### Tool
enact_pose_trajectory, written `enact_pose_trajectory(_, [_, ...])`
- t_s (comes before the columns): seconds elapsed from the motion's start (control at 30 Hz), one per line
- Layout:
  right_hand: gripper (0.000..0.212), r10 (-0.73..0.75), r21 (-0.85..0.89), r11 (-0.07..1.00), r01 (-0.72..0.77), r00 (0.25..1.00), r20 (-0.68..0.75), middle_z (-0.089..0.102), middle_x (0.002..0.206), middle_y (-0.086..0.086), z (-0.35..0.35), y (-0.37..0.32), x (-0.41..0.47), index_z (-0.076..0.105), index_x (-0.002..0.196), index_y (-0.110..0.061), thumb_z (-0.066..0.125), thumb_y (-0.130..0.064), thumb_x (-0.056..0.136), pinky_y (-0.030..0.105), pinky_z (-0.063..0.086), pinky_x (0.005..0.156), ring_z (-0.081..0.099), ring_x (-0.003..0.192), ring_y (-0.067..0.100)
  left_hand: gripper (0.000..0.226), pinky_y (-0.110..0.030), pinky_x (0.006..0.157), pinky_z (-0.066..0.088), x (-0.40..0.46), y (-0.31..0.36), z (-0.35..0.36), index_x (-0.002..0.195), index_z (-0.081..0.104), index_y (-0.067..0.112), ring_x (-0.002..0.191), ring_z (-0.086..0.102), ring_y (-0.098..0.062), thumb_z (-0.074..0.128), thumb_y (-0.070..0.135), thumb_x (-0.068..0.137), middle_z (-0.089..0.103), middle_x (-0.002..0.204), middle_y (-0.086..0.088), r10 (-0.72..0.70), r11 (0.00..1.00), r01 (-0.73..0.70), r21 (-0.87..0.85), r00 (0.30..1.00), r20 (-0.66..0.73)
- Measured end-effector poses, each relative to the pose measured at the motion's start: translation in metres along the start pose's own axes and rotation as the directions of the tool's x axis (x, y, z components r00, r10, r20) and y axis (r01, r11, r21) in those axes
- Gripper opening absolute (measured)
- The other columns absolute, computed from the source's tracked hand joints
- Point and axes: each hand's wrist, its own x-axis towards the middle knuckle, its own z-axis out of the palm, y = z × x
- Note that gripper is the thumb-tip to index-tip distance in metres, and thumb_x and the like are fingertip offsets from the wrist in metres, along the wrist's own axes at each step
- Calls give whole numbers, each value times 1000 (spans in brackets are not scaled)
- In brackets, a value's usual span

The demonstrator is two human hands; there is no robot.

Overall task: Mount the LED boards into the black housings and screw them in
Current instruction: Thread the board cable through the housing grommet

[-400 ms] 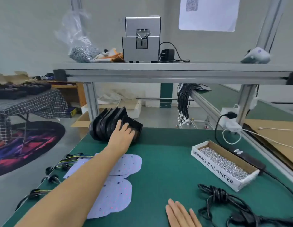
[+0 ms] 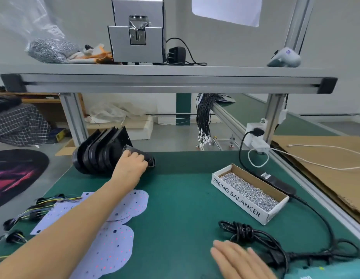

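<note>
Single head-worn wide-angle view — it looks forward and down across the green matted work surface (image 2: pixel 185 198), near the hands, facing the grey aluminium-framed shelf (image 2: pixel 169 81) at the far edge.

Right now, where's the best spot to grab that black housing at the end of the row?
Probably its near rim, from the right. The end housing leans at the open end of the housings row, so nothing blocks that edge; the left hand already curls round it there.
</note>
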Motion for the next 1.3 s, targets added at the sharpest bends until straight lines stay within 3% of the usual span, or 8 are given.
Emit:
enact_pose_trajectory(0.2, [28,-74,-284,956,74,997,13,48,112,-14,-17,81,-64,36,124,-33,22,-41,102,9,41,79,58,94,3,33,-33,79,33,-44,29,-70,72,68,6,71,47,-19,51,-11,49,56,70,-3,-238,810,34,-585,931,-276])
enact_pose_trajectory(0.37, [78,65,-195,981,-9,957,282,70,91,-13,-16,95,-75,76,94,-33,94,-49,20,16,51,59,68,75,1,39,-17,96,32,-103,56,-97,62,53,25,117,48,-8,47,-13,54,57,97,9,-326,293,102,-951,945,0])
enact_pose_trajectory(0.57, [67,184,-275,960,-57,869,460,35,142,-21,-32,107,-66,27,142,-52,62,-44,86,21,30,99,38,129,-2,66,-20,94,41,-122,68,-91,47,54,18,124,51,-15,38,-46,51,60,122,-5,-205,-104,207,-973,953,225])
enact_pose_trajectory(0.73, [72,413,-276,911,-307,685,600,34,146,-16,-58,135,-32,26,143,-52,55,-24,84,19,40,94,47,119,2,62,-18,92,43,-116,74,-82,46,53,14,124,51,-7,35,-44,56,60,127,-4,-50,-195,267,-944,958,281])
enact_pose_trajectory(0.83, [45,480,-140,874,-465,784,395,59,122,-11,-44,141,17,45,136,-45,54,-36,93,18,46,71,60,89,3,43,-10,95,37,-106,78,-75,57,66,11,126,47,0,43,-26,56,53,135,4,0,-121,308,-944,951,310])
enact_pose_trajectory(0.97, [6,460,-180,887,-426,770,443,56,100,-3,7,132,59,61,83,-38,63,-38,88,29,42,72,56,92,22,59,-17,95,38,-97,72,-48,91,72,26,110,48,-7,54,-26,69,42,132,9,-77,314,310,-897,950,302])
enact_pose_trajectory(1.1, [39,471,-206,881,-426,831,297,38,65,-3,35,132,79,38,60,-16,62,-24,89,31,30,57,46,71,25,67,-27,77,43,-88,67,-26,110,68,34,95,54,-16,45,-17,72,46,120,13,-105,602,343,-721,929,355])
enact_pose_trajectory(1.3, [36,331,-149,940,-308,928,169,56,117,4,46,80,101,62,117,-21,50,-45,94,35,43,86,50,112,26,74,-30,78,39,-65,57,-3,138,50,27,99,56,-26,42,-13,76,58,120,-2,105,822,40,-568,970,221])
